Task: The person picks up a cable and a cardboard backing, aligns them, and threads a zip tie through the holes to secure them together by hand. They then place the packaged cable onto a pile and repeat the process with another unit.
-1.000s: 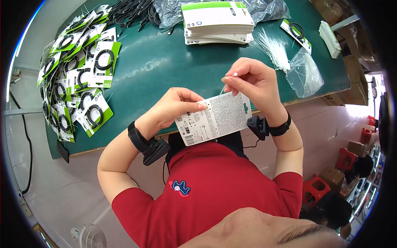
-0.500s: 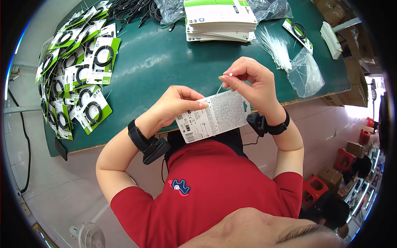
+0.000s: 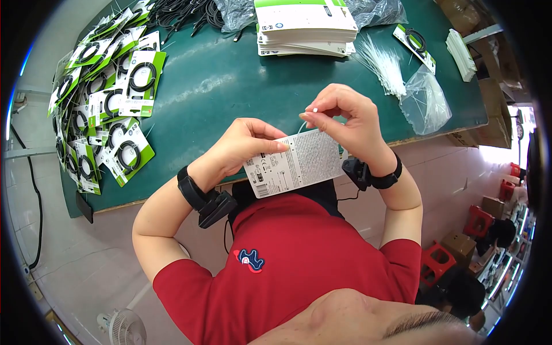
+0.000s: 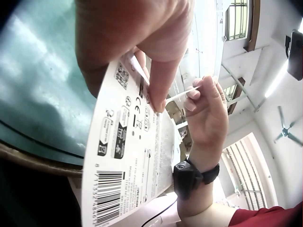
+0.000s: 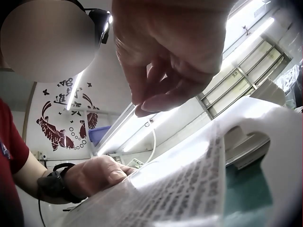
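My left hand (image 3: 241,144) grips the upper left part of a white packaging card (image 3: 307,167), thumb on its printed face and fingers behind. The card's text, barcode and hang hole side face up, tilted over the table edge. My right hand (image 3: 349,118) is just above the card's far edge, pinching the end of a thin white cable tie (image 4: 181,94) between thumb and fingertips. In the right wrist view the cable tie (image 5: 154,146) curves up from the card near my left thumb. The card's other side is hidden in the head view.
On the green table (image 3: 201,92), packed cable cards (image 3: 135,86) are heaped at left. Behind are black cables (image 3: 187,14) and a stack of cards (image 3: 305,29). Loose cable ties (image 3: 382,69), a clear bag (image 3: 425,103) and one cable card (image 3: 414,46) are at right.
My right hand has moved a little left and down toward the card, and the cable tie now bends in an arc. The left hand keeps its grip on the card.
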Available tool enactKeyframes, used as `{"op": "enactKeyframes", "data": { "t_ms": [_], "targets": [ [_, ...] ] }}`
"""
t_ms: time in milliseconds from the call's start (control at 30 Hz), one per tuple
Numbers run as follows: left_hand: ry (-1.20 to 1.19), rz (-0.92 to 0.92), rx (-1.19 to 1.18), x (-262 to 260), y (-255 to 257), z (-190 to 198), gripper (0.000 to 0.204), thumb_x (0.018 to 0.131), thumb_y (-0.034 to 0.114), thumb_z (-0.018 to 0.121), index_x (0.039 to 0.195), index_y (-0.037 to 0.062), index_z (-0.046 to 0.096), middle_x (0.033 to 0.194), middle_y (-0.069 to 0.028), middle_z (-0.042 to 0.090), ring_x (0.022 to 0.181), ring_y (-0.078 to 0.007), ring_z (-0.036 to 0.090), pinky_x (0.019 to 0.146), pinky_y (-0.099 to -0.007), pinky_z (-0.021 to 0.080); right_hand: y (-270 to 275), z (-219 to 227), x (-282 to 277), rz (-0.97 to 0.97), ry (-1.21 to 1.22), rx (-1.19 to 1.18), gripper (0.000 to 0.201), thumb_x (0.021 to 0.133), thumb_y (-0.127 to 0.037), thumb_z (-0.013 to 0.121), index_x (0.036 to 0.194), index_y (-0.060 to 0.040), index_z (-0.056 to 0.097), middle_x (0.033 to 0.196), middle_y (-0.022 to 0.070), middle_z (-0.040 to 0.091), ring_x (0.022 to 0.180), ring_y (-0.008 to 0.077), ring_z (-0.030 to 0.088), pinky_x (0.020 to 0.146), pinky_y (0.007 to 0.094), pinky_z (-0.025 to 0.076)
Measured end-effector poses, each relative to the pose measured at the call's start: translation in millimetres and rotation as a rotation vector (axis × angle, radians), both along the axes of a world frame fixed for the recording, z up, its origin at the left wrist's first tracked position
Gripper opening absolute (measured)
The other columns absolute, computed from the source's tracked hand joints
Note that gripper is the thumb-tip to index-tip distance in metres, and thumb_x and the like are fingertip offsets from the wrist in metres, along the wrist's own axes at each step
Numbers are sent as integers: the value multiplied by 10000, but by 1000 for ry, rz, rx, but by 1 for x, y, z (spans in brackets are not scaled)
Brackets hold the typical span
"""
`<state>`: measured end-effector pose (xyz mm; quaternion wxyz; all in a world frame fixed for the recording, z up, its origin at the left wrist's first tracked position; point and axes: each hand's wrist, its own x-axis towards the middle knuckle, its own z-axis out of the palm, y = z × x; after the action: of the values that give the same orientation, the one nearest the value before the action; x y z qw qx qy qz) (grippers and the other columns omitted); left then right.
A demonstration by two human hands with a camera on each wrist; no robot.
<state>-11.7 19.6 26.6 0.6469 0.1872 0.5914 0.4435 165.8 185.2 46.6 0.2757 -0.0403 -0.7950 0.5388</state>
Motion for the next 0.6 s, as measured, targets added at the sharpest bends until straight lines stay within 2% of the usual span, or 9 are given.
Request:
{"op": "enactKeyframes", "data": {
  "t_ms": [100,233,400,533,600],
  "targets": [
    [-6,-13,-2,1,-1,-5,242,830,21,819,1044,-50,732,948,-128,759,829,-159,731,767,-287,593,-9,7,0,34,-233,-314,106,895,63,730,955,35,647,945,95,669,820,142,717,672,224,581],
    [-21,-17,-21,4,-3,-5,256,824,22,821,1048,-64,732,939,-140,758,816,-164,732,752,-290,597,-6,6,0,14,-185,-457,120,906,39,729,987,26,642,915,82,684,788,120,713,667,215,574],
    [-29,-27,-25,3,-4,-7,269,819,24,823,1052,-73,730,936,-147,757,814,-169,734,745,-292,600,-9,-4,1,35,-75,-240,115,914,22,729,990,9,644,901,65,692,766,114,712,643,203,557],
    [-35,-23,-18,4,-4,-3,265,822,28,823,1048,-73,729,935,-145,757,815,-167,734,747,-290,599,-14,-4,0,62,-178,-261,132,906,29,733,1006,-3,653,874,47,696,760,100,703,618,218,548],
    [-37,-22,-4,4,-6,-6,260,824,28,822,1045,-73,728,935,-145,757,818,-167,734,750,-289,598,-22,-3,1,75,-261,-160,128,884,12,756,980,-14,675,842,48,696,728,130,707,610,245,549]
  ]
}}
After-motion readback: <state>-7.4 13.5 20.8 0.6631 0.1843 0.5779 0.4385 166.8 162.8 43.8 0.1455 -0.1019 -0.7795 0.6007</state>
